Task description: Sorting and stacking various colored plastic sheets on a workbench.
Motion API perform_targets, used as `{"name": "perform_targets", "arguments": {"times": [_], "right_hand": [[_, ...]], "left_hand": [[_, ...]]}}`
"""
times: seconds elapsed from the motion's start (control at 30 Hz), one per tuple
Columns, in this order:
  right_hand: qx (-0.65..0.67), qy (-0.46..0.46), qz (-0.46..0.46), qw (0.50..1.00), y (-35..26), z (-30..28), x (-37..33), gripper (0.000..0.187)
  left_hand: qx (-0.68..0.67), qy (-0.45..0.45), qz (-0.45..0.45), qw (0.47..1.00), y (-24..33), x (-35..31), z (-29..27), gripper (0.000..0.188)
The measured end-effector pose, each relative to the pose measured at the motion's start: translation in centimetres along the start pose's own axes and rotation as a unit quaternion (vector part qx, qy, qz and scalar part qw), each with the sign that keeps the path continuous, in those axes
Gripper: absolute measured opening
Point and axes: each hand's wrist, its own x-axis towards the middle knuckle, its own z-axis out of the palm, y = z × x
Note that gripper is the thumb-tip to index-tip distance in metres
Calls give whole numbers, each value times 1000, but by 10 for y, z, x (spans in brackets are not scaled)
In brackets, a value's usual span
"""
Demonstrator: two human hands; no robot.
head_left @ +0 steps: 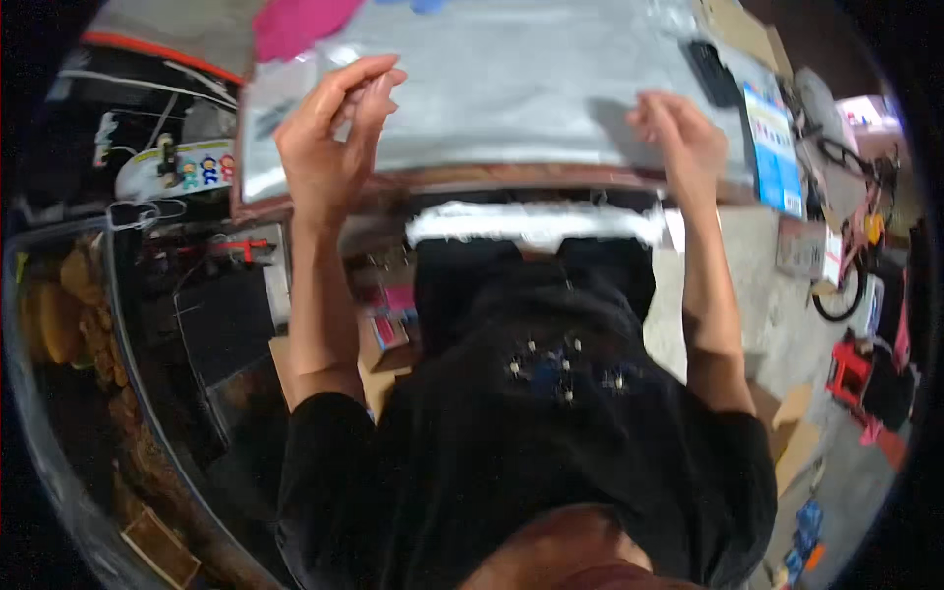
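My left hand (332,128) is raised over the left part of the grey-covered table (492,74). Its fingers are bent and the tips come together with the thumb. My right hand (686,138) hangs over the right part of the table top, with curled fingers and the thumb against them. Whatever either hand holds, if anything, is too small or blurred to make out. A white fluffy strip (536,224) lies between the table's front edge and my dark-clothed lap, touched by neither hand. Beyond the left hand is a bright pink piece (300,25), perhaps cloth.
At the table's right lie a black handheld device (713,74) and a blue-and-white printed sheet (774,147). A glass tank (98,324) stands to my left. A box (808,251), a wheel (841,295) and a red stool (849,374) are on the right.
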Motion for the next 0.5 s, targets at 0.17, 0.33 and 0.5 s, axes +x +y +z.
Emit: {"name": "perform_targets", "arguments": {"times": [0.17, 0.33, 0.5], "right_hand": [[-212, -93, -336, 913, 35, -41, -47, 16], [-309, -218, -272, 885, 90, -74, -91, 25], [-300, -173, -21, 938, 151, -95, -120, 35]], "left_hand": [[-52, -273, -131, 952, 27, -50, 14, 20], [-40, -406, -190, 893, -34, -125, 51, 25], [24, -351, -206, 913, -58, -156, 129, 22]]}}
